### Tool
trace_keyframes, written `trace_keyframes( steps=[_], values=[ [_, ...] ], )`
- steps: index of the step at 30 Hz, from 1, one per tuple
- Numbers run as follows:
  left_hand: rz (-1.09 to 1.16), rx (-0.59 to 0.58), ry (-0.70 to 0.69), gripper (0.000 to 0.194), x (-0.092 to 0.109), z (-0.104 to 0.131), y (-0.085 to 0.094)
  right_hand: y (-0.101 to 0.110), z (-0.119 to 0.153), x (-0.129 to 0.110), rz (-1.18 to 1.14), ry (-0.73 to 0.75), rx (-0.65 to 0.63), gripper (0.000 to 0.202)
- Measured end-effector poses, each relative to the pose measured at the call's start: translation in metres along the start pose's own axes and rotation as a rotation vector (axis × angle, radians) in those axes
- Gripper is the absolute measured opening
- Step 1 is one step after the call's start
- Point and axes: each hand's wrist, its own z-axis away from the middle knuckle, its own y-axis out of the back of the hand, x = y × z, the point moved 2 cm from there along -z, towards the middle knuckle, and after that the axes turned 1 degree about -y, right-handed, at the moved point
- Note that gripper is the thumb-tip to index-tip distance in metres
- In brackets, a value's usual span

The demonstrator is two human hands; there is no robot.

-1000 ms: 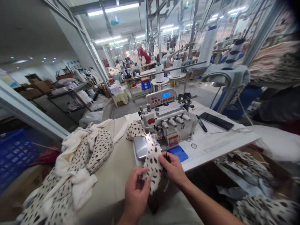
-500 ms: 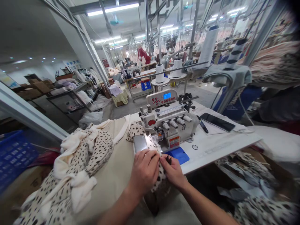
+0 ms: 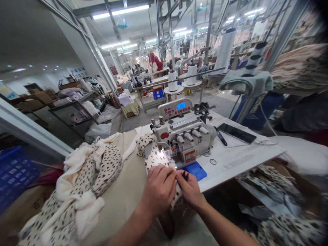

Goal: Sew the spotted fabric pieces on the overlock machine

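Cream fabric with dark spots (image 3: 155,155) lies over the plate of a white overlock sewing machine (image 3: 188,135), under its lit needle area, and hangs down toward me between my hands. My left hand (image 3: 160,186) is closed on the fabric just in front of the machine, its fingers bent over the edge. Close beside it, almost touching, my right hand (image 3: 189,188) pinches the same edge between thumb and fingers. A dark pointed thing (image 3: 185,176) sticks out of the right hand; its kind is not clear. The fingertips partly hide the fabric edge.
A heap of spotted fabric with cream plush (image 3: 89,181) lies left on the table. On the right are a phone (image 3: 237,133), a dark cutter-like tool (image 3: 220,136) and a black ring (image 3: 213,161). Thread cones (image 3: 173,81) stand behind; scraps (image 3: 276,191) fill a box below right.
The spotted fabric has spread across the machine's plate, covering metal that was bare before. Both hands keep hold of the edge, nearly in the same place. The view has shifted slightly.
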Motion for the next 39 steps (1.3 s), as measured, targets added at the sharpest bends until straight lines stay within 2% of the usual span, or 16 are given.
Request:
trace_keyframes(
  steps=[12,39],
  values=[
    [0.018,-0.002,0.004,0.026,-0.001,-0.0004,-0.0053,0.0004,-0.0011,0.0036,-0.033,-0.01,0.017,0.035],
    [0.017,0.016,0.013,0.023,0.0018,-0.0003,-0.0024,-0.0022,-0.0022,-0.0032,-0.052,-0.026,0.037,0.037]
  ],
)
